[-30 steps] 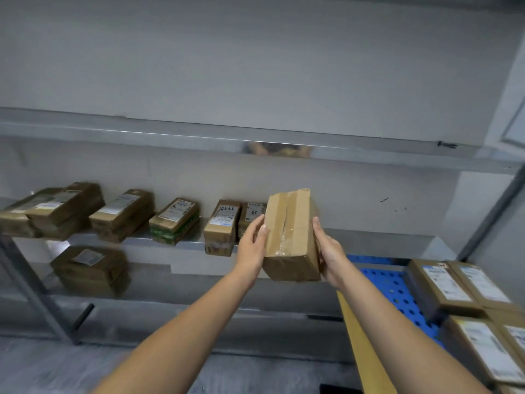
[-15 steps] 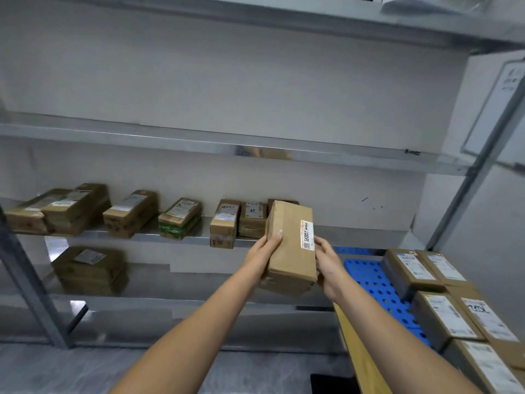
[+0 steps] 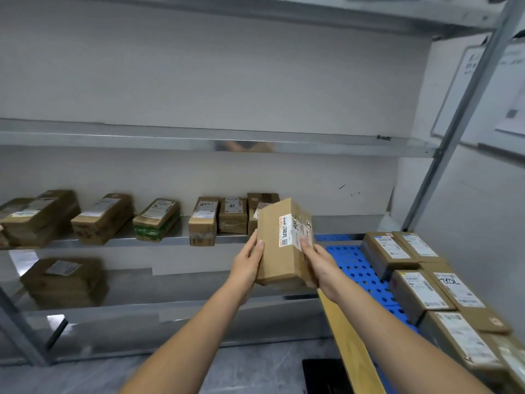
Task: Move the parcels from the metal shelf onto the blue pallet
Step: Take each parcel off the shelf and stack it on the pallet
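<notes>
Head view: shows shelf (image 3: 199, 137) across left and centre, metal, several levels, with a slanted upright at right. Shows pallet (image 3: 358, 268) at lower right, blue, perforated, just beside the shelf end. Loaded along its right side with pallet parcels (image 3: 420, 291), brown, labels up, packed touching in rows. Bordered on the near left by a board (image 3: 349, 345), yellow, running toward the camera. Lists shelf parcels (image 3: 102, 217) in a line on one level, from far left to centre, labels up, and a stack (image 3: 64, 280) on the level below, at left. Locates held parcel (image 3: 279, 260) in mid-air at centre, in front of the shelf edge, clear of both shelf and pallet, stood on end and tilted, label (image 3: 292, 230) toward the camera. Gripped from both sides: left hand (image 3: 248, 260) clasped round the left edge, thumb on the front face; right hand (image 3: 318, 260) clasped round the right edge, one fingertip on the label's lower corner. Both forearms bare, extended forward.
</notes>
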`<state>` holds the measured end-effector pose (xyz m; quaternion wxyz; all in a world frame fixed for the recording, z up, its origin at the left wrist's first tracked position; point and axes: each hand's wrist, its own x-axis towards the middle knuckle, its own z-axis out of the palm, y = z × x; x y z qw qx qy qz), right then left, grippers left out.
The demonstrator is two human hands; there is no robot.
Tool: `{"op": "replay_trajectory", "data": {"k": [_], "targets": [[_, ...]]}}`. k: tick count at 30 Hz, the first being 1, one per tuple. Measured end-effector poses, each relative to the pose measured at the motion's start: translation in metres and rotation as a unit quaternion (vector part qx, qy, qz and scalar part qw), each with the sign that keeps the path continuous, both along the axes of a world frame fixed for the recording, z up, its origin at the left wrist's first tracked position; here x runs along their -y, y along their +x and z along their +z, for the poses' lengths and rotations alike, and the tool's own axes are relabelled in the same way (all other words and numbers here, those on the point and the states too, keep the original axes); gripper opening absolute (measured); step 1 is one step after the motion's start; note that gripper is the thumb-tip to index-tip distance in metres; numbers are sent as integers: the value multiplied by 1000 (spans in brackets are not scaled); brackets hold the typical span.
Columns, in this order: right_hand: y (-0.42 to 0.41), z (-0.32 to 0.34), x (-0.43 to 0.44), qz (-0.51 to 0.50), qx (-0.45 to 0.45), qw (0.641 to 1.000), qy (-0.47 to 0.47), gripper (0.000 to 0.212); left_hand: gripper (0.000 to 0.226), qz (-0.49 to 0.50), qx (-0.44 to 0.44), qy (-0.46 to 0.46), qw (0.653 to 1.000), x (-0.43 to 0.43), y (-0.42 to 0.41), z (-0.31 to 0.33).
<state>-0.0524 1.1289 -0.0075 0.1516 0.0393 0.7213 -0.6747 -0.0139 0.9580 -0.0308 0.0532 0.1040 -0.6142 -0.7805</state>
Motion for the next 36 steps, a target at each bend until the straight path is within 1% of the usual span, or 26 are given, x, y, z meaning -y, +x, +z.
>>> {"op": "replay_trajectory", "data": {"k": [2, 4, 6, 9, 13, 16, 19, 22, 25, 28, 30, 33, 36], "targets": [[-1, -5, -12, -16, -24, 1000, 7, 61, 46, 21, -9, -48, 999, -13, -10, -5], [-4, -9, -25, -35, -45, 998, 16, 54, 46, 18, -18, -68, 997, -32, -20, -9], [-9, -13, -41, -56, -52, 997, 19, 49, 50, 1, -12, -56, 998, -55, -30, -13], [-19, -19, -68, -83, -60, 994, 25, 45, 63, -22, -9, -56, 998, -94, -48, -19], [-46, -32, -110, -106, -75, 988, 85, 35, 78, -46, 19, -44, 998, -148, -85, -35], [-78, -44, -146, -104, -71, 984, 123, 37, 74, -55, 49, -36, 997, -188, -118, -52], [-115, -56, -181, -72, -70, 983, 153, 37, 70, -48, 82, -38, 995, -224, -151, -71], [-161, -73, -212, -46, -69, 973, 216, 40, 68, -37, 116, -36, 992, -254, -186, -84], [-206, -97, -237, -43, -65, 961, 265, 43, 65, -25, 139, -31, 989, -279, -223, -98], [-239, -126, -257, -29, -68, 955, 287, 45, 60, -19, 165, -16, 986, -300, -258, -114], [-260, -143, -267, -30, -47, 950, 306, 45, 60, -14, 174, -29, 984, -311, -280, -125], [-284, -163, -278, -15, -22, 929, 370, 47, 61, -12, 204, -37, 978, -324, -304, -141], [-294, -180, -286, 24, -46, 901, 431, 51, 55, -4, 217, -38, 976, -329, -313, -152]]}}
